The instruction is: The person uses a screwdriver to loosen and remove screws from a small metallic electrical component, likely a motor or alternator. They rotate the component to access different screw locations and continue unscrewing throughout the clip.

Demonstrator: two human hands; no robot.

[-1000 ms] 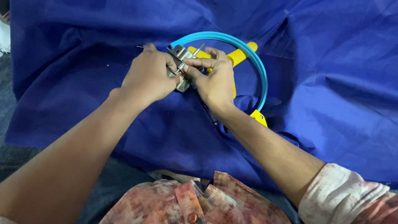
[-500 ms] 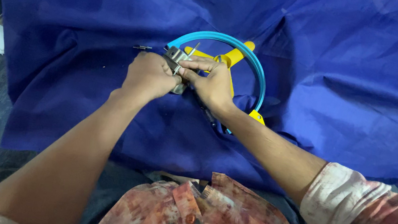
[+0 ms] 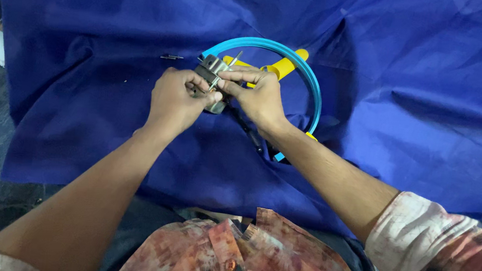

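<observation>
Now, head view: both hands sit slightly lower than half a second ago, and the small metal clamp (image 3: 211,75) between them shows more of itself, with a thin metal pin (image 3: 233,60) poking up from it that was covered before. Left hand (image 3: 176,100) has its fingers curled tight on the clamp's lower left side. Right hand (image 3: 261,95) pinches the clamp's top from the right, thumb and forefinger closed on it. Clamp sits at the left end of a light-blue hoop (image 3: 299,63) lying on the blue cloth (image 3: 431,85). Yellow handle (image 3: 280,68) lies inside the hoop, partly behind the right hand; its shape is hard to make out. Hoop's lower arc is hidden under the right wrist. Small dark bit (image 3: 171,56) lies on the cloth left of the clamp, too small to identify. Patterned shirt (image 3: 237,264) cut off at the bottom edge.
</observation>
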